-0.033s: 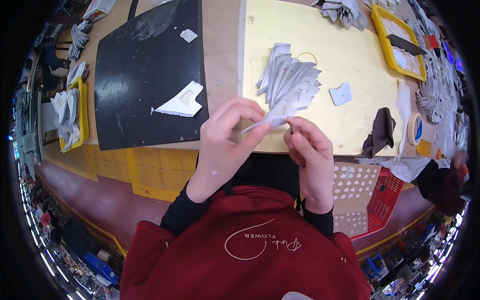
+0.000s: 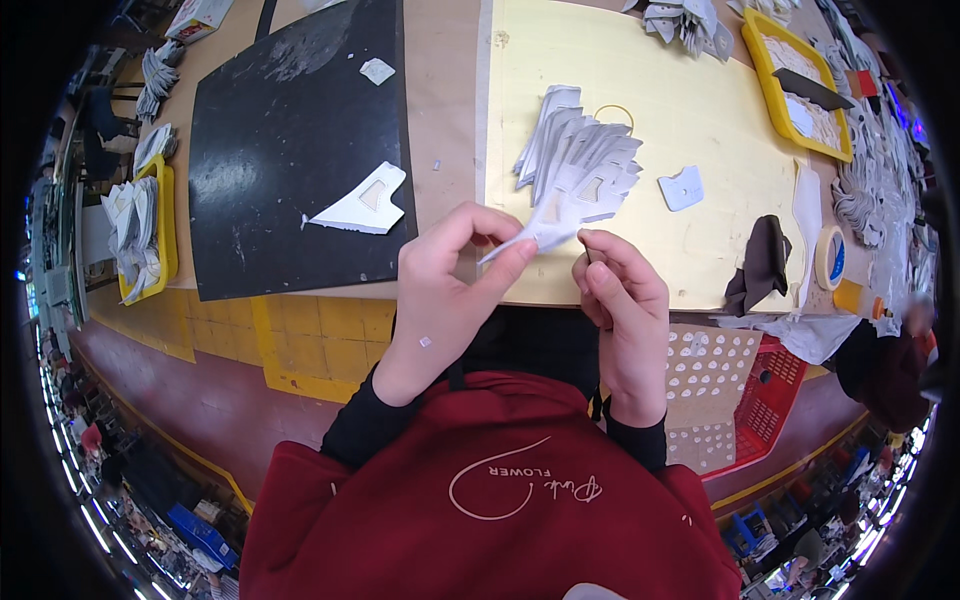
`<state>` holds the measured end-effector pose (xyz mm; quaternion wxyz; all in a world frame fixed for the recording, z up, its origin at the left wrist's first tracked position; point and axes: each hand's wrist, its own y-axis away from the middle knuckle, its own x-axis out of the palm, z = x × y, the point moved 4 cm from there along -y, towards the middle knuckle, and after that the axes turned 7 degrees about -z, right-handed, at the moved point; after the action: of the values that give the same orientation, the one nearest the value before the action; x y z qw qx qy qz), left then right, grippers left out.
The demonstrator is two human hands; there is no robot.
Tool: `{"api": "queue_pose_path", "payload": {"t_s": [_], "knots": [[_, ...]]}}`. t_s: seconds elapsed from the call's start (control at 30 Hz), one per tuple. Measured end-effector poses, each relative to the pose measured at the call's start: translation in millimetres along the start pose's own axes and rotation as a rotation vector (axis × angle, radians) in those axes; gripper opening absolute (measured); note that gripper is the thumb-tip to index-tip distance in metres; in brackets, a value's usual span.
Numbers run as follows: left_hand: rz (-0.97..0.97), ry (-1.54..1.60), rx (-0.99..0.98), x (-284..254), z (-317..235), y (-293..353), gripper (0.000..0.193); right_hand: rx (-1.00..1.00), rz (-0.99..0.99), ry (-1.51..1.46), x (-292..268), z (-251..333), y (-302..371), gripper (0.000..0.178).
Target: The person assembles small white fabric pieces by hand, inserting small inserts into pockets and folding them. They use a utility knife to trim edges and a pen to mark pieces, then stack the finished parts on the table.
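My left hand (image 2: pixel 447 275) pinches a white, pointed cut piece (image 2: pixel 548 230) with cut-out shapes between thumb and fingers, tilted over the table's near edge. My right hand (image 2: pixel 625 300) is closed beside the piece's right side, its fingertips slightly apart from it. A thin dark sliver shows at those fingertips, too small to name. Just beyond lies a fanned stack of similar white-grey pieces (image 2: pixel 560 140), partly hidden by the held one. A single white piece with a beige patch (image 2: pixel 350 213) rests on the black board (image 2: pixel 290 130). A tiny pale scrap (image 2: pixel 425 342) clings to my left wrist.
A light-blue template-like plate (image 2: pixel 682 188), dark cloth (image 2: pixel 760 265) and tape roll (image 2: pixel 829 258) lie to the right. Yellow trays of pieces stand at far right (image 2: pixel 848 140) and left (image 2: pixel 168 230). Below the table's right edge is a red crate (image 2: pixel 775 400) with cardboard.
The held piece has turned to show its flat face and cut-outs. My right fingertips have come away from its edge; my left hand keeps its pinch.
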<state>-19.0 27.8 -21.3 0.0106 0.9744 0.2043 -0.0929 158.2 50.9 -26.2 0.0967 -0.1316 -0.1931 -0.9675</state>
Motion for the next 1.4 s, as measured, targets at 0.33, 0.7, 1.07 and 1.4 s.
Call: {"api": "queue_pose_path", "payload": {"t_s": [0.33, 0.7, 1.07, 1.4], "knots": [[0.067, 0.296, -0.142, 8.4, -9.0, 1.1, 0.010, -0.549, -0.071, 0.557, 16.9, 10.4, 1.5, 0.036], [0.092, 0.370, -0.158, 12.6, -7.9, 4.3, 0.010, -0.625, -0.079, 0.608, 14.7, 11.1, 4.3, 0.035], [0.079, 0.314, -0.076, 13.4, -4.4, 4.5, 0.008, 0.090, 0.043, -0.089, 7.9, -7.2, -3.6, 0.028], [0.001, 0.305, -0.116, 13.9, -0.9, 0.1, 0.008, -0.503, -0.059, 0.468, 18.1, 10.3, 6.8, 0.036]]}}
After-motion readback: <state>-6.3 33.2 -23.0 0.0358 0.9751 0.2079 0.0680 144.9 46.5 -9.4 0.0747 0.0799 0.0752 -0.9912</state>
